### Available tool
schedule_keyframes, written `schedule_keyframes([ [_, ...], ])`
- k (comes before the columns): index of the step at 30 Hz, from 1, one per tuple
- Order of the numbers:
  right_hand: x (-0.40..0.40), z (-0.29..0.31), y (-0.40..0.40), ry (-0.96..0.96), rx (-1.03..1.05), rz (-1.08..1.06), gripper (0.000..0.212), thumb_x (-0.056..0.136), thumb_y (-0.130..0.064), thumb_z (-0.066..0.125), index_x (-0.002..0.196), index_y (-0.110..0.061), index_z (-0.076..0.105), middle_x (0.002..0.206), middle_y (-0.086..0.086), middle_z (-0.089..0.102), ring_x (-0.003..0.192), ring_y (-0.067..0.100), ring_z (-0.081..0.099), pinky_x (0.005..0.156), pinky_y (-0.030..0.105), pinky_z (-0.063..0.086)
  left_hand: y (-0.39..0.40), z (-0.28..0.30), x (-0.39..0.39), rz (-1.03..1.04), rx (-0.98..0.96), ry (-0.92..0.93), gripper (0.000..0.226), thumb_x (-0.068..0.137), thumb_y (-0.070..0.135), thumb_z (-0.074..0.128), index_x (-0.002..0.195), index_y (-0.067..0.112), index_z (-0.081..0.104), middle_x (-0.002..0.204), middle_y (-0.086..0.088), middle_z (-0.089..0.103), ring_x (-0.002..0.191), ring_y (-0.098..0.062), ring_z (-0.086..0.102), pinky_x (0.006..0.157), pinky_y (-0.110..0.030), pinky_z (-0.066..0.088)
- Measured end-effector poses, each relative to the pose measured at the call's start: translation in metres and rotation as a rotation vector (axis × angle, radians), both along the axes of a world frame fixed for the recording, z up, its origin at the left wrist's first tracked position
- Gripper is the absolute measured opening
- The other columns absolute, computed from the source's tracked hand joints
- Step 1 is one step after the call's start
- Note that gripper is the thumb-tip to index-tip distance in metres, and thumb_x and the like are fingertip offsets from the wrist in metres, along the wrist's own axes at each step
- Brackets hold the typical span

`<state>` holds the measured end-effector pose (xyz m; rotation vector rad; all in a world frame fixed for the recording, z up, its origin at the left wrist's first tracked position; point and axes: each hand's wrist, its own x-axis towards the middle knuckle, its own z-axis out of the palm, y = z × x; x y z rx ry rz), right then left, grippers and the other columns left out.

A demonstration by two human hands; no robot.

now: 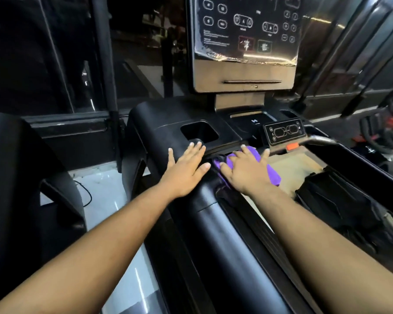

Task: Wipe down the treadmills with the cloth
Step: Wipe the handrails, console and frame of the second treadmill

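The right hand (pixel 246 172) is pressing the purple cloth (pixel 273 173) flat-fingered onto the treadmill (pixel 225 223); the left hand (pixel 186 165) is resting alongside, fingers spread.

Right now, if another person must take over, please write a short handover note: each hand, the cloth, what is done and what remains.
Left hand: flat and open, resting on the black treadmill console below the cup holder, holding nothing.
Right hand: fingers spread, pressing the purple cloth on the inner edge of the left handrail.
Done: cannot be judged from this view; wiping is at the rail and console junction.
Left: the display screen, small control panel, the far side, other treadmills.
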<state>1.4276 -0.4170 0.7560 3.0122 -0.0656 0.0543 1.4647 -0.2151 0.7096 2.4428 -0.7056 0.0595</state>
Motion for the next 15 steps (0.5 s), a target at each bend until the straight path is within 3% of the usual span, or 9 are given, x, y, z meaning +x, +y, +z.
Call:
schedule_keyframes([
  [4,-0.028,-0.028,-0.016,-0.107,0.214,0.312,0.074,0.097,-0.066,0.023,0.146,-0.019,0.053,0.151,0.002,0.05,0.152,0.023,0.027,0.122,0.062,-0.001,-0.02,-0.009,-0.008,0.097,0.019,-0.05,0.061,0.108,0.05,0.019,0.163,0.025,0.015,0.17,0.01,0.007,0.156,-0.006,-0.006,0.122,-0.058,-0.014],
  [6,-0.022,-0.031,-0.033,-0.144,0.132,0.354,0.073,0.096,-0.067,0.024,0.141,-0.02,0.058,0.143,0.004,0.055,0.147,0.024,0.036,0.123,0.063,0.001,-0.025,-0.011,-0.006,0.137,-0.02,-0.089,0.061,0.106,0.051,0.017,0.163,0.026,0.016,0.17,0.012,0.008,0.156,-0.004,-0.006,0.124,-0.055,-0.011],
  [9,0.015,-0.008,-0.021,-0.07,0.005,0.283,0.069,0.092,-0.069,0.02,0.098,-0.024,0.072,0.102,-0.001,0.07,0.116,0.021,0.059,0.124,0.058,0.008,-0.026,-0.011,-0.003,0.136,-0.091,-0.09,0.073,0.098,0.059,0.006,0.163,0.027,0.012,0.17,0.013,0.004,0.155,-0.002,-0.008,0.126,-0.051,-0.008],
  [11,0.033,0.005,-0.008,0.01,-0.031,0.259,0.065,0.094,-0.07,0.022,0.085,-0.027,0.07,0.094,-0.001,0.073,0.11,0.02,0.063,0.123,0.05,0.017,-0.025,-0.013,-0.003,0.134,-0.118,-0.094,0.074,0.097,0.059,0.004,0.163,0.027,0.01,0.17,0.014,0.003,0.154,0.0,-0.009,0.126,-0.05,-0.008],
  [15,0.006,-0.033,-0.023,-0.286,0.11,0.341,0.058,0.094,-0.067,0.035,0.107,-0.025,0.074,0.11,-0.004,0.07,0.119,0.021,0.059,0.116,0.053,0.028,-0.025,-0.017,-0.004,0.139,-0.111,-0.09,0.072,0.098,0.058,0.007,0.163,0.027,0.009,0.168,0.017,0.002,0.153,0.003,-0.01,0.127,-0.048,-0.007],
])
